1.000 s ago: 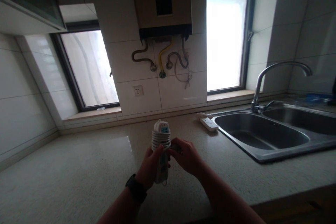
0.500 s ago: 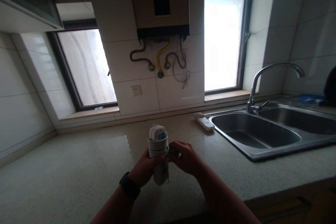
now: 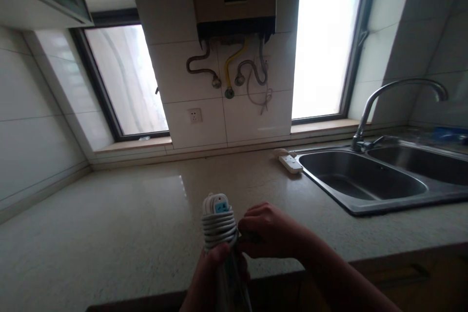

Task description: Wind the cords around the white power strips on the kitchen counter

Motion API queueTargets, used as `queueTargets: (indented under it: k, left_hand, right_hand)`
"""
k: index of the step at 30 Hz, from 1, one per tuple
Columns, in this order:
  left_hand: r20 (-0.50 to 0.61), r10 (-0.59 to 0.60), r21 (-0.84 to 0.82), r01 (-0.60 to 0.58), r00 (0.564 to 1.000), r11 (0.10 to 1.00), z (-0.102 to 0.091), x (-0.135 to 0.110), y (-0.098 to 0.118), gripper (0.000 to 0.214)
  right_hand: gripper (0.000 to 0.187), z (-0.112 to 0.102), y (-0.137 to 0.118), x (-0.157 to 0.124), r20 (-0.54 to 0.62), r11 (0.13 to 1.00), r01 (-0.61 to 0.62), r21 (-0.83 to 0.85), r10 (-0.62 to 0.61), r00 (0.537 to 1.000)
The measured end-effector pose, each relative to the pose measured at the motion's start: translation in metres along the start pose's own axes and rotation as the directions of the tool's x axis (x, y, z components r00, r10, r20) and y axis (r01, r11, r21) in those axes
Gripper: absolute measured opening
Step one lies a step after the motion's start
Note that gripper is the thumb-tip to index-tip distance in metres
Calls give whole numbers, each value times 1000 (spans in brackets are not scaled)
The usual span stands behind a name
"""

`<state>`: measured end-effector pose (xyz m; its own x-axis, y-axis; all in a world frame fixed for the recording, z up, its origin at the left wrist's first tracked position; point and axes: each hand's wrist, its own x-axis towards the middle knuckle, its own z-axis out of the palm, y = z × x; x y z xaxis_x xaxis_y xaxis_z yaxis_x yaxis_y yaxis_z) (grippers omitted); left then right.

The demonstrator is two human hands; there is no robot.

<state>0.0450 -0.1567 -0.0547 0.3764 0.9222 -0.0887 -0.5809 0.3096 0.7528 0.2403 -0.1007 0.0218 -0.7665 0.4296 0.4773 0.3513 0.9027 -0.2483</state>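
My left hand (image 3: 215, 265) is closed around a white power strip (image 3: 221, 204), held upright over the counter's front edge. Several turns of its white cord (image 3: 218, 228) are wound about the strip, and a blue socket face shows above them. To the right of the coil, my right hand (image 3: 265, 230) has its fingers curled closed on the cord's end; what lies inside the fingers is mostly hidden and dark. The strip's lower part is in shadow below my left thumb.
A second white power strip (image 3: 290, 163) with a bundled cord lies beside the double steel sink (image 3: 360, 207). A curved faucet (image 3: 397, 85) rises behind the sink. The speckled counter (image 3: 120, 224) runs along the tiled wall, with a water heater (image 3: 234, 9) and its pipes above.
The view has tilted down and shifted left. Both hands and the wrapped power strip are lower and nearer to me, and my right hand has turned, still at the coil's right side.
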Motion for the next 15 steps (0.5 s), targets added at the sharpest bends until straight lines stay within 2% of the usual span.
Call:
queueTargets:
  k: [4,9,15]
  left_hand:
    - [-17,-48,-69,47,999,997,-6,-18,-15,40]
    - [9,-100,-70,100,995,993,-3,-39,-14,48]
    - [22,-35,76,33,999,997,-9,-33,-12,76]
  right_hand:
    - [23,5,-11,-8,55,993,14,119,-21,998]
    - [24,-3,-21,-10,93,991,35,132,-48,995]
    - [21,0,-18,-10,93,984,41,172,-57,994]
